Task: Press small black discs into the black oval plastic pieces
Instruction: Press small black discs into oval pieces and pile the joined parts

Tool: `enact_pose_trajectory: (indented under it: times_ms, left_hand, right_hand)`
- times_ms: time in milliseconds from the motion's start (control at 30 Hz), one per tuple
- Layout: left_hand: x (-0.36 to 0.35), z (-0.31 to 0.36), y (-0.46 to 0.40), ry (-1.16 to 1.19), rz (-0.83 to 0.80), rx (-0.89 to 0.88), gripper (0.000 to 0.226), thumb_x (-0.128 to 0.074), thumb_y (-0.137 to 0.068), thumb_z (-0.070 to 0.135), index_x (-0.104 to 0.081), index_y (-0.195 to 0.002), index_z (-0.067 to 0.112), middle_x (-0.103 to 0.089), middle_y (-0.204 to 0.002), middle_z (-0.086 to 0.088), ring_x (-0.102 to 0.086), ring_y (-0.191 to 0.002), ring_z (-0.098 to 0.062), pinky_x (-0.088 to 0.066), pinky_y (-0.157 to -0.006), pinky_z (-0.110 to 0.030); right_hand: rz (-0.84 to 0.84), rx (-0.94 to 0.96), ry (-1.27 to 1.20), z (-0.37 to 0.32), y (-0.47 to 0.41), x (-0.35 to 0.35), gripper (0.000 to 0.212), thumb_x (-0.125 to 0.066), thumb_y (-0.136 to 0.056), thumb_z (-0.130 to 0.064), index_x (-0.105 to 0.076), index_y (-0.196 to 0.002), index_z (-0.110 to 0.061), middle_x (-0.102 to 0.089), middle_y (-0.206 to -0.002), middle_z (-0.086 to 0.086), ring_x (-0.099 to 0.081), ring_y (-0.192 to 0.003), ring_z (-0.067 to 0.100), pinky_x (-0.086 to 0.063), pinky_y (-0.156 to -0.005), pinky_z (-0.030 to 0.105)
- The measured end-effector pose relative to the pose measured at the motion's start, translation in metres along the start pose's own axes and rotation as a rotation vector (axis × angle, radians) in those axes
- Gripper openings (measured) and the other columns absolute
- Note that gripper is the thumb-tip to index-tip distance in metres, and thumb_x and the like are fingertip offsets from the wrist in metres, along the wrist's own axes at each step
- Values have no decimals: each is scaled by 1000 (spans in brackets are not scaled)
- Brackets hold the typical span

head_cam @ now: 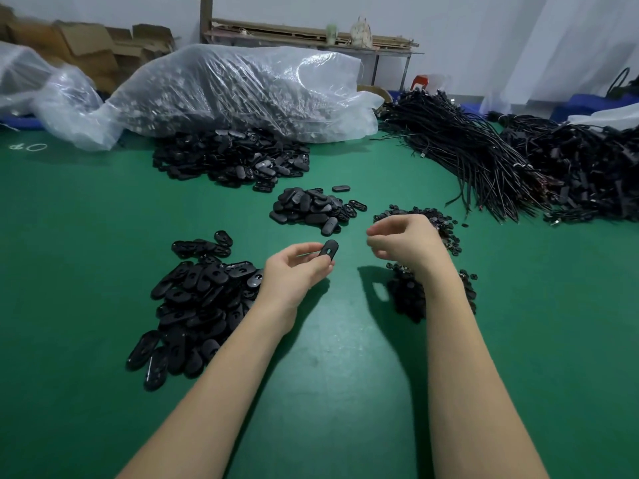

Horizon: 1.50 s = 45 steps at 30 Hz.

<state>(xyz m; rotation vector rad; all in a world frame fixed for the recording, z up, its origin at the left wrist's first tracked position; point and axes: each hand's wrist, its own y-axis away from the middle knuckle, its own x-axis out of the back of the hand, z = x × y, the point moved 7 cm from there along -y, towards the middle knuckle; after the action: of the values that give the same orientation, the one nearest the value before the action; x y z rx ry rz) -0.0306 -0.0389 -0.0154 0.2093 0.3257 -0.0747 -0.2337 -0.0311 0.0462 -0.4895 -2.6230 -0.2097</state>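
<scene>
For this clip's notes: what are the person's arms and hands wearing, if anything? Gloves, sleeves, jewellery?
Nothing visible. The left hand and right hand are bare, with no gloves, rings, watch or wristband in view. Both forearms are uncovered right down to the bottom edge of the picture, so no sleeve shows.

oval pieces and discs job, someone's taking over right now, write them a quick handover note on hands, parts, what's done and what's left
Left hand pinches one oval piece, its slot showing empty.
Right hand is curled above the disc pile; whether it holds a disc can't be seen.
Oval piles: near left, centre, far one by the plastic bag.
Done: which piles are finished is unclear.
Left: seat a disc in the held piece, then continue.
</scene>
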Motion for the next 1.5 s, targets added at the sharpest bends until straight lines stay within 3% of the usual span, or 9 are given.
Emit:
enact_pose_trajectory:
  times_ms: [133, 300, 467, 733, 1100, 1333, 1500]
  left_hand:
    - [6, 5, -3, 82, -2, -7, 24, -73, -86, -6, -68, -108, 5, -76, -103, -17, -77, -92, -22, -59, -77, -20]
    - [24, 14, -5, 98, 126, -88, 17, -74, -87, -4, -67, -101, 4, -77, -97, -17, -77, -89, -22, -58, -75, -18]
    - [30, 20, -5, 48, 164, -156, 16, -71, -88, -6, -71, -92, 9, -79, -82, -5, -77, -87, -18, -58, -75, -17]
    - [22, 29, -2, -58, 65, -272, 15, -75, -87, -3, -73, -98, 7, -78, -95, -9, -76, -91, -20, -57, -77, -18]
    - [22, 32, -2, -70, 23, -285, 14, -74, -89, 1, -75, -99, 11, -79, -96, -5, -75, -96, -18, -56, -82, -18]
    - [22, 32, -2, -116, 4, -285, 13, -75, -88, 4, -75, -100, 11, -79, -95, -3, -75, -95, -14, -56, -82, -17]
    - [24, 32, -2, -186, -3, -299, 12, -74, -89, 4, -76, -97, 13, -79, -94, -1, -74, -95, -12, -56, -82, -18]
  right_hand:
    - [-283, -53, -499, -3, 8, -38, 16, -73, -85, 12, -73, -99, 3, -76, -100, 20, -78, -86, 24, -60, -73, 20]
    - [-397, -102, -680, -5, 12, -60, 16, -71, -85, 13, -73, -100, 5, -77, -93, 18, -78, -86, 27, -59, -72, 19]
    - [-429, -119, -680, -5, 14, -67, 14, -73, -86, 8, -72, -99, 2, -77, -89, 17, -78, -83, 26, -60, -70, 20]
    - [-331, -10, -489, -9, 13, -61, 7, -79, -87, -6, -79, -92, -11, -77, -81, 3, -74, -73, 13, -58, -65, 21]
    - [-284, 14, -397, -12, 11, -62, 6, -80, -85, -4, -80, -90, -8, -73, -69, 0, -67, -62, 9, -57, -64, 20]
    - [-313, 3, -392, -10, 10, -66, 10, -81, -85, -5, -80, -95, -6, -74, -71, -1, -67, -62, 8, -57, -65, 19]
    - [-292, -30, -392, -9, 11, -69, 8, -84, -81, -4, -80, -85, -10, -76, -75, 5, -68, -62, 11, -59, -65, 21]
